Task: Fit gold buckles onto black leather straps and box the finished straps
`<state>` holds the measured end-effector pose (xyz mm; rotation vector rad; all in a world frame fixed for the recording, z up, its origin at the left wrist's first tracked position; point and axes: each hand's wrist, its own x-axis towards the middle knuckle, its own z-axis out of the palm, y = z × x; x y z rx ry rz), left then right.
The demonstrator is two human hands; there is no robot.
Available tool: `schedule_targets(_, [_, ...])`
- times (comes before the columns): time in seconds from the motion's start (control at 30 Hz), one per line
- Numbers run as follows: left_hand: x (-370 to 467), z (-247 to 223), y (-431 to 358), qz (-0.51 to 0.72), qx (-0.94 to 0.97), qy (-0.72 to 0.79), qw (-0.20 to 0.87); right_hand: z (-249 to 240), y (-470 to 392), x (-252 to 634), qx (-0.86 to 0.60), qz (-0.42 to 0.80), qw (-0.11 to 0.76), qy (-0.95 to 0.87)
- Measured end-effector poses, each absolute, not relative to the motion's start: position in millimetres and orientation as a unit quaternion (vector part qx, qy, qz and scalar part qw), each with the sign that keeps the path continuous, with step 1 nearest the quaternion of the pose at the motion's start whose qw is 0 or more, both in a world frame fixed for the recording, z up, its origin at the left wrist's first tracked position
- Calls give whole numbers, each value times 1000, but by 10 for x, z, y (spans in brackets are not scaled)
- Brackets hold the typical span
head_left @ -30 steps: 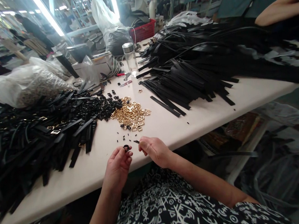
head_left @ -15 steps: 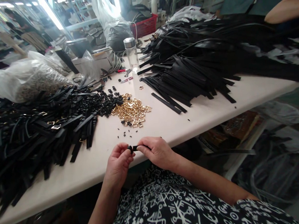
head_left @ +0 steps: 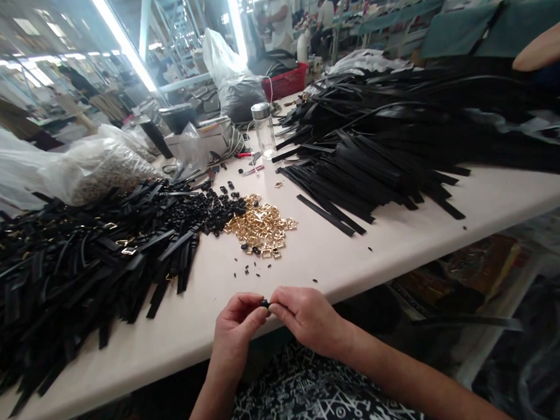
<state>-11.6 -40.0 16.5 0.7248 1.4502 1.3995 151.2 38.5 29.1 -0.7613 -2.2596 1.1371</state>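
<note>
left hand (head_left: 240,321) bent inward, thumb and forefinger pinched on a small black piece (head_left: 265,304); right hand (head_left: 311,316) meets it from the other side, knuckles up, fingertips closed at the same piece. both grips narrow. piece sits between the fingertips, over the near edge of the white table (head_left: 331,257); fingers cover most of it, exact shape can't tell.

from the hands: gold buckles (head_left: 262,227) at 12 o'clock, small black loops (head_left: 217,211) at 11 touching them, tiny black bits (head_left: 247,270) nearer at 11 to 12. left strap pile (head_left: 87,274) at 9 to 10, right strap pile (head_left: 368,172) at 1 to 2. glass bottle (head_left: 265,134) upright at 12, red basket (head_left: 286,81) beyond. bulging clear bag (head_left: 102,171) at 10. another person's forearm (head_left: 546,44) at 2.

bottle marks too small to read; shirt (head_left: 316,393) has white symbols on black.
</note>
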Motion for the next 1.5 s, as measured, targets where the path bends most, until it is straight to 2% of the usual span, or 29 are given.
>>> schedule_targets(0.17, [-118, 203, -415, 543, 347, 599, 476, 259, 338, 1525, -303, 438, 228, -815])
schedule_targets(0.3, [-9, 205, -389, 545, 312, 577, 522, 199, 309, 1498, -338, 449, 237, -792])
schedule_targets(0.57, [14, 246, -334, 504, 361, 597, 508, 203, 407, 1521, -291, 526, 221, -768])
schedule_targets(0.8, [-279, 311, -173, 494, 402, 628, 447, 240, 606, 1629, -309, 477, 136, -812])
schedule_targets(1.0, [-464, 339, 54, 460, 428, 631, 456, 192, 790, 1781, -319, 467, 155, -810])
schedule_targets(1.3, [-1185, 336, 548, 442, 503, 705, 234, -128, 1172, 2111, -447, 442, 291, -721])
schedule_targets(1.5, [-1587, 418, 606, 321, 581, 747, -46, 12, 1030, 2020, -475, 444, 324, -687])
